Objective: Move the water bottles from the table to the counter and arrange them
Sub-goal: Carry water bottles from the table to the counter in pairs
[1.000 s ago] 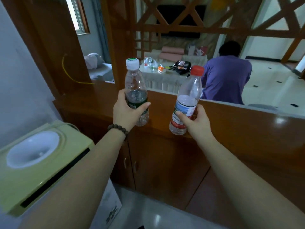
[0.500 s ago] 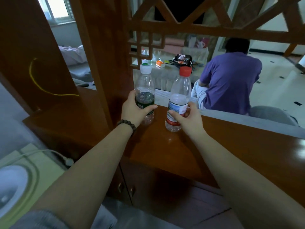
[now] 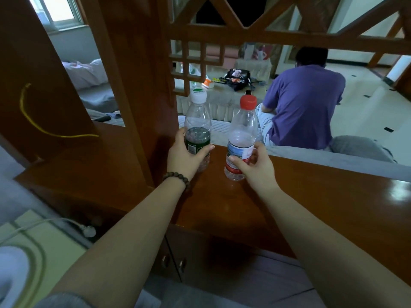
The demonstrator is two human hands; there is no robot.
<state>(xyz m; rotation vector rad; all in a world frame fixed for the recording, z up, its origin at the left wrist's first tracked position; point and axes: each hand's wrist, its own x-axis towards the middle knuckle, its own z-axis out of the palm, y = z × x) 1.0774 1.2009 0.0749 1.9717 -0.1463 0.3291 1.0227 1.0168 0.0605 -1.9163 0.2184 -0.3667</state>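
Two bottles (image 3: 241, 138) side by side (on counter (image 3: 311, 196))

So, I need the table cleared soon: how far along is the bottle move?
Two bottles have reached the wooden counter. The left hand grips the white-capped bottle, the right hand the red-capped bottle, both upright, apparently touching down. Left: release them, line them up, and fetch any bottles left on the table behind.

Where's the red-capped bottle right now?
The red-capped bottle stands on the wooden counter, gripped by the right hand, just right of the white-capped bottle.
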